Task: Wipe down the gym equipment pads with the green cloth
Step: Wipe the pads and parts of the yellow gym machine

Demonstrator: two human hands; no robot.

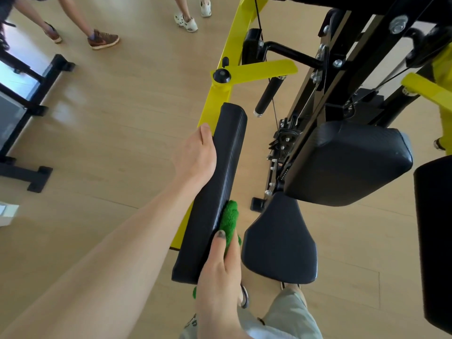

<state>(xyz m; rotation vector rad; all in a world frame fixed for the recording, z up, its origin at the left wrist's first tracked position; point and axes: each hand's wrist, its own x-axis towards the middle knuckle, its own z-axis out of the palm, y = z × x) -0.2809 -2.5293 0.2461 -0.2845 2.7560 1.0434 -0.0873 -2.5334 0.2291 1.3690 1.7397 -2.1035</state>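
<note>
A long black arm pad (220, 172) runs from the centre toward the bottom of the head view, mounted on a yellow frame. My left hand (195, 155) grips the pad's left edge near its far end. My right hand (220, 272) presses the green cloth (230, 221) against the pad's right side near its lower end, with the thumb on top of the cloth. A black seat pad (278, 245) lies just right of the cloth. A larger black chest pad (347, 162) sits above it, and another black pad (435, 236) is at the right edge.
The machine's yellow frame (234, 47) and black uprights (342, 69) with cables and a black handle (266, 96) fill the upper right. Two people's legs and shoes (102, 39) stand on the wooden floor at the top. A black rack base (36, 177) is at left.
</note>
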